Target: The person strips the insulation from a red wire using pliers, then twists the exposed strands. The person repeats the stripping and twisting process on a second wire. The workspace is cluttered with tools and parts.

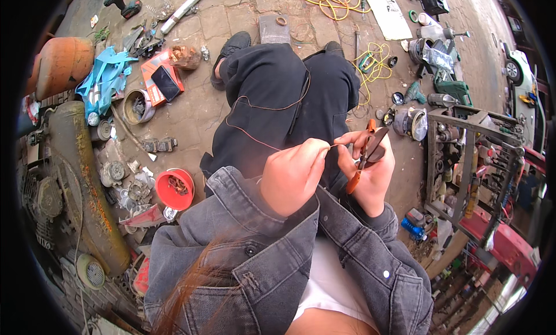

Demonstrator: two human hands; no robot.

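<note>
My left hand [294,176] is closed in a pinch on a thin copper-coloured wire [266,108]. The wire loops slackly over my dark trousers, and a short length bridges the gap to my right hand [370,176]. That hand is curled round a small object with orange-brown ends and dark, rounded flat parts [376,144]; its kind is not plain. The wire's end near it is hidden by the fingers. Both hands are held close together above my lap.
A red bucket [174,189] with copper-coloured scraps stands at left, near a phone [165,83] on an orange-red box. Yellow cable [336,0] lies on the paving ahead. To the right are a metal frame [463,161], a green drill [414,94] and cans. A rusty cylinder [87,184] lies far left.
</note>
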